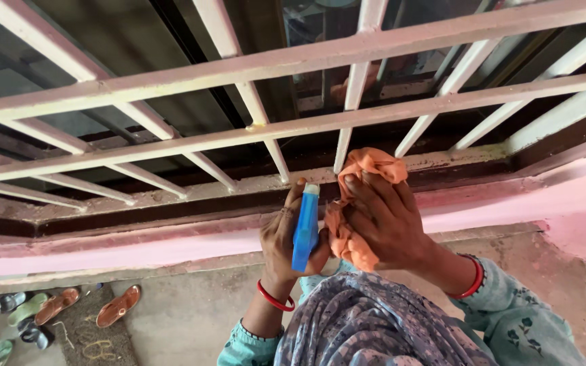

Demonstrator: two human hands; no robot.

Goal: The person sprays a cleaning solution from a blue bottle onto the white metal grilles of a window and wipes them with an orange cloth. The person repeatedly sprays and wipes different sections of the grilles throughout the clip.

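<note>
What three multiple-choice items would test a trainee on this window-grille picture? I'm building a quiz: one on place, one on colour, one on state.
1. Where does the sandal pile lie?
A. On the floor at lower left
B. On the sill
C. On the grille

2. What colour is the cloth?
A. White
B. Orange
C. Green

3. How is the spray bottle held?
A. Lying on the ledge
B. Hung on a bar
C. Gripped in the left hand

Answers: 1 A, the sandal pile sits on the floor, lower left. 2 B, the cloth, bunched in the right hand, is orange. 3 C, the left hand wraps the blue spray bottle, nozzle toward the grille.
</note>
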